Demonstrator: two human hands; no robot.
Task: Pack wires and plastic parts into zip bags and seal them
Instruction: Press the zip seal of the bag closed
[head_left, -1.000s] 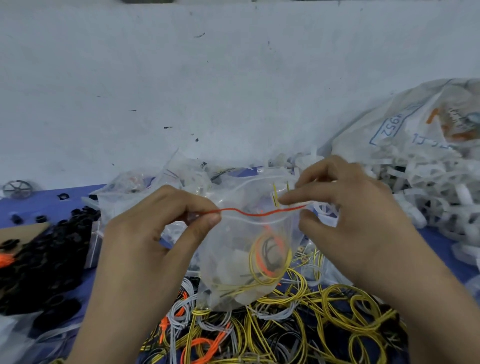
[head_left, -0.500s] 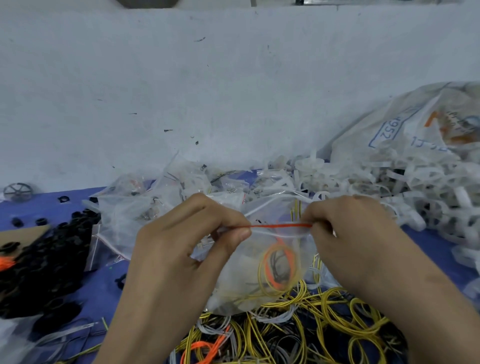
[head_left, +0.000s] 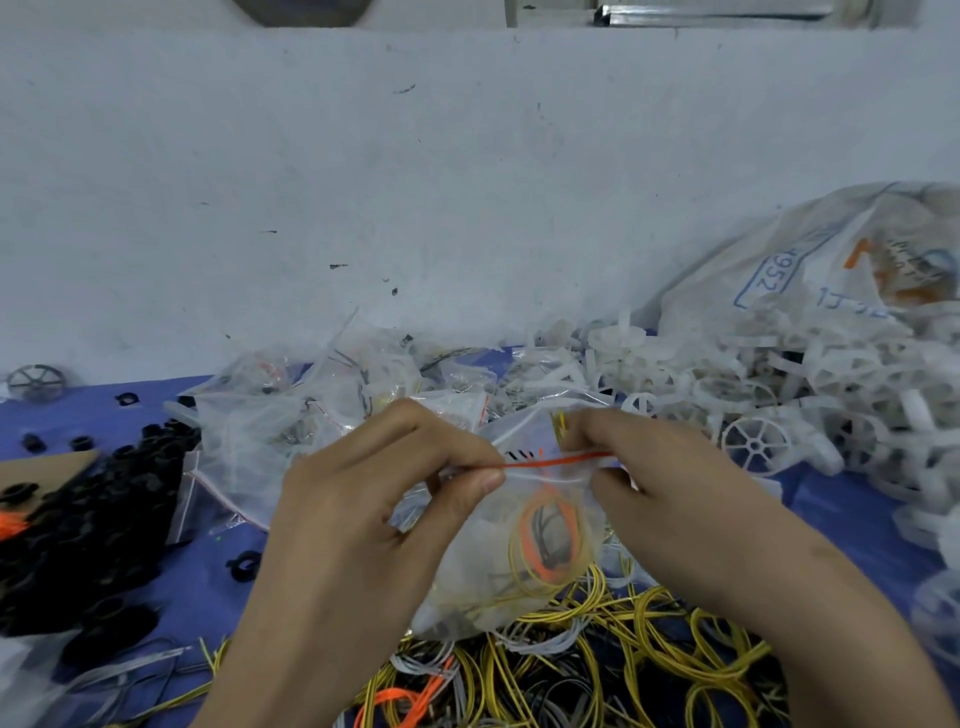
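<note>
A clear zip bag with a red seal strip hangs in front of me, holding coiled yellow, orange and black wires and pale plastic parts. My left hand pinches the left end of the strip between thumb and fingers. My right hand pinches the strip's right end. The red strip runs nearly straight between the two hands. A yellow wire tip pokes up above the strip by my right fingers. Loose wire coils in yellow, grey, black and orange lie on the blue table under the bag.
Black plastic rings are heaped at the left beside a cardboard piece. Filled zip bags pile up behind my hands. White plastic wheels spill from a large printed sack at the right. A white wall stands behind.
My hands have drawn closer together along the red strip, which went from wavy to nearly straight. The bag mouth has flattened and the bag has shifted slightly right.
</note>
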